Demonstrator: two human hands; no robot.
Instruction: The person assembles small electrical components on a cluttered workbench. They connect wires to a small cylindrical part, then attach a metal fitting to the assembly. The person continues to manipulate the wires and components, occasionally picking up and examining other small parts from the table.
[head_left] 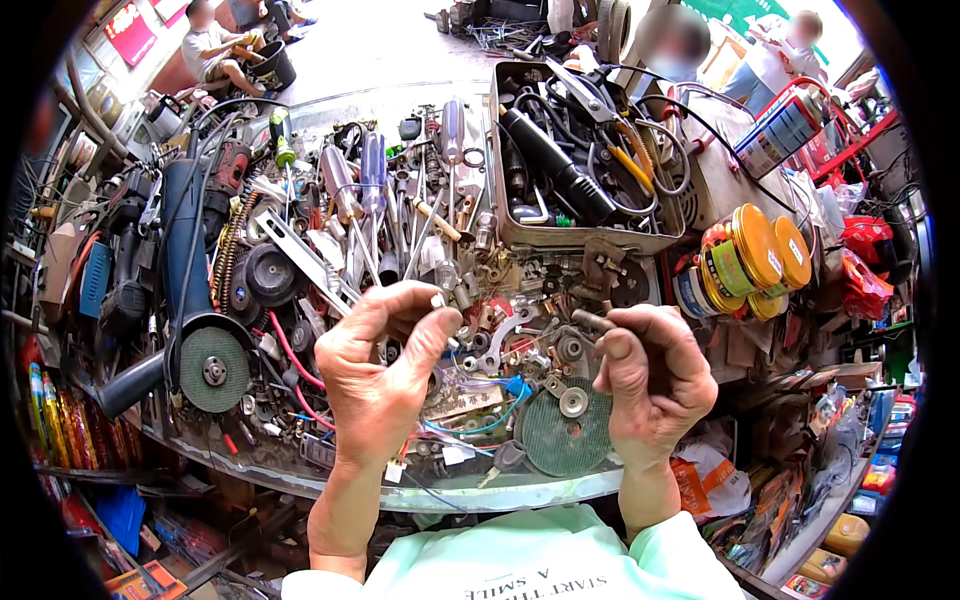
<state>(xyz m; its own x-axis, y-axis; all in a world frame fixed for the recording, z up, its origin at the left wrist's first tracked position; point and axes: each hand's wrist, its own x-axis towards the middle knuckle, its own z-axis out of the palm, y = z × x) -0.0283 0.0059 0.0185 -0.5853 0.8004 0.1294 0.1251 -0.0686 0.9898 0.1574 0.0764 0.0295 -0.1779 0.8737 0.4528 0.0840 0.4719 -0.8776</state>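
Our two hands are raised over the glass-topped workbench point(470, 497), each curled with thumb and fingertips pressed together. With the left hand point(375, 350), left of and beyond the loose green abrasive disc point(565, 450), we pinch a small pale piece point(437, 300), mostly hidden. With the right hand point(655, 375), beyond the disc's right side, we pinch a short dark rod point(592, 320); its long axis runs crosswise, slightly tilted, the free end pointing toward our left hand, well apart from it.

One key point(510, 455) lies at the disc's near left edge. Well left of the disc rests an angle grinder point(182, 240); beyond the disc sit clear-handled screwdrivers point(373, 175), to its left, and an open metal toolbox point(590, 238).
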